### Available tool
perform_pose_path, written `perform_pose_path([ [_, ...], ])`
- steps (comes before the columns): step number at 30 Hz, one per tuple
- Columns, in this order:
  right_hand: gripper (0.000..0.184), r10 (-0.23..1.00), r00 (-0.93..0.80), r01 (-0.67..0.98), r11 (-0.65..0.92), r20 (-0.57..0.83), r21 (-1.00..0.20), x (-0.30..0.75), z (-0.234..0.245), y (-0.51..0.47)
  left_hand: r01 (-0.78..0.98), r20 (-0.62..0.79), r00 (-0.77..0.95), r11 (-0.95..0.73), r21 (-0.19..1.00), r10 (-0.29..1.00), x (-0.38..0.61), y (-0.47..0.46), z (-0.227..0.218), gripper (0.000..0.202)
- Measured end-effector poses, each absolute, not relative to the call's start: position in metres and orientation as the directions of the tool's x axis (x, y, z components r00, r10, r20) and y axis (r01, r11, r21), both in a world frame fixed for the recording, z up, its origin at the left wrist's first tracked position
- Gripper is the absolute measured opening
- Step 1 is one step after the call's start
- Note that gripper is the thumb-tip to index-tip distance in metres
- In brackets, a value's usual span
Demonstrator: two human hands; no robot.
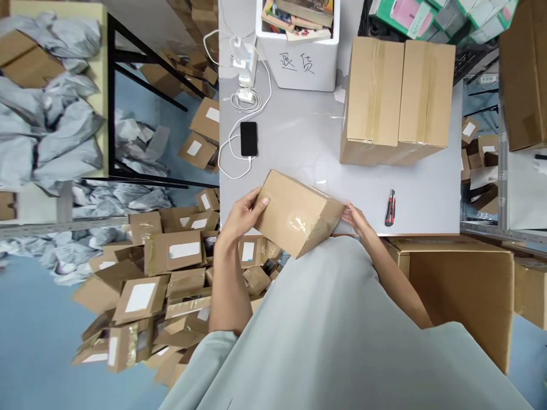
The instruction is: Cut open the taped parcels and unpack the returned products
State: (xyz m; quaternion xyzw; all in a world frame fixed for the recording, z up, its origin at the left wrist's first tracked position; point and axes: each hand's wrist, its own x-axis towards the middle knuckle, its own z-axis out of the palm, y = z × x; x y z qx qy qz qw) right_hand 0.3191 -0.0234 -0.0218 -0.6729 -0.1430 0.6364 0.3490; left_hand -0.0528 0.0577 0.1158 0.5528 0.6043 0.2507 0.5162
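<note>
A small taped cardboard box is held at the near edge of the grey table, tilted at an angle. My left hand grips its left end, thumb on top and fingers wrapped round. My right hand presses against its right end, fingers partly hidden behind the box. A red and black utility knife lies on the table to the right of my right hand.
Two large taped boxes stand at the back right. A white bin of books, a phone on a cable and chargers sit behind. A heap of labelled parcels covers the floor left; an open carton stands right.
</note>
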Motion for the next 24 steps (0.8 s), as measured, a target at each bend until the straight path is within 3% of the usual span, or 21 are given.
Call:
perform_pose_path([
  [5,0.064,0.693,0.296,-0.222,-0.619,-0.657,-0.753,0.355,0.007,-0.048,0.435,-0.297,0.15,0.207,0.876,0.943,-0.046,0.055,0.095,0.102],
  [10,0.067,0.728,0.391,-0.116,-0.568,-0.563,-0.815,0.371,0.028,-0.071,0.348,-0.352,0.081,0.304,0.887,0.933,-0.011,0.055,0.054,0.091],
  [15,0.067,0.756,0.348,-0.009,-0.589,-0.555,-0.808,0.358,0.023,-0.08,0.291,-0.457,-0.066,0.455,0.841,0.887,0.019,0.053,0.016,0.085],
  [24,0.075,0.752,0.255,0.007,-0.629,-0.607,-0.777,0.361,0.018,-0.078,0.37,-0.467,-0.258,0.533,0.761,0.846,0.018,0.018,-0.007,0.078],
])
